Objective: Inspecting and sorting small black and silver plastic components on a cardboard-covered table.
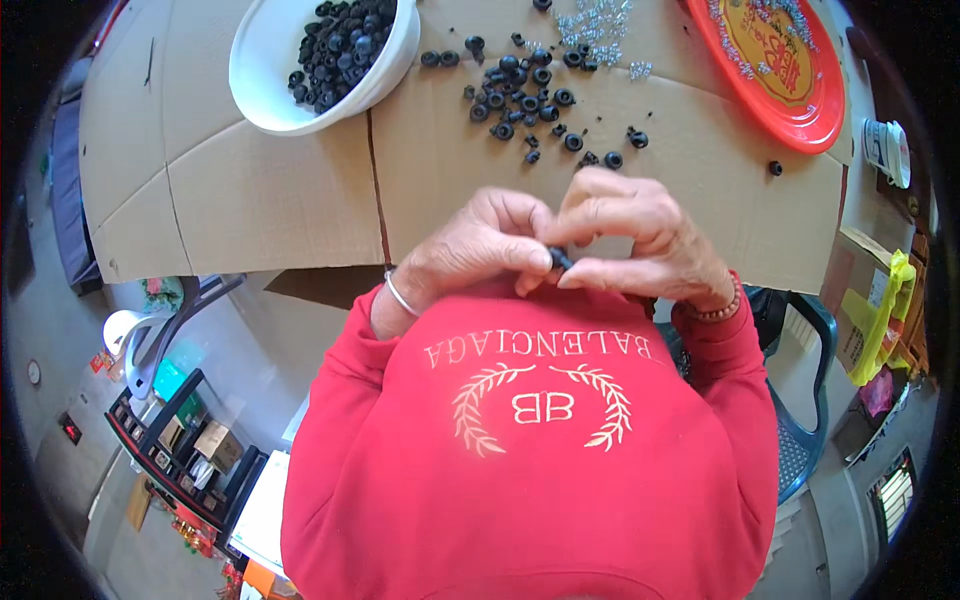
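Close to my chest, at the near edge of the cardboard-covered table (270, 200), both hands meet over a small black round part (559, 258). My left hand (480, 240) pinches it between thumb and fingers. On its other side, the fingertips of my right hand (650, 235) close on the same part. Just beyond my hands lies a loose pile of black round parts (520, 98), some showing a hole in the middle. Small silvery pieces (597, 28) are scattered behind the pile. My fingers cover much of the held part.
A white bowl (255, 75) full of black parts stands at the far left. At the far right sits a red plate (825, 100) with silvery pieces on it. A blue-grey plastic chair (795, 450) is at the right, and a yellow bag (893, 315) lies against a box beyond it.
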